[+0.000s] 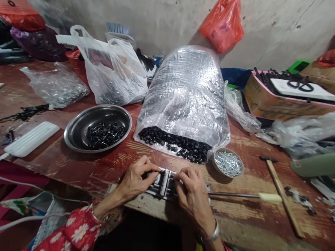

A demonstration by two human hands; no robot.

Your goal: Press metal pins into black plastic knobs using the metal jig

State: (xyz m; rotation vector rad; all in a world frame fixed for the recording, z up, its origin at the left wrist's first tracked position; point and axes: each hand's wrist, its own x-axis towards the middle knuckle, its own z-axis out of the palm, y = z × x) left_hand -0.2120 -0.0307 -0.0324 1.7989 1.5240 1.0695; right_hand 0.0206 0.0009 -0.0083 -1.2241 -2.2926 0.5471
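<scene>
Fixture point(155, 190), metal, at the near edge of the desk point(250, 218), between both hands. Left hand point(137, 179): thumb and forefinger drawn close over the left part; whether they grip anything small cannot be told. Right hand point(193, 192): fingers curled down at the right part, contents likewise hidden. Nearby: steel bowl point(76, 132) of black parts point(106, 133); tub point(218, 172) of metal fasteners point(228, 163). Handling, as judged: steady the fixture, work by fingertip, press evenly, keep its centre bar point(165, 180) unobstructed
</scene>
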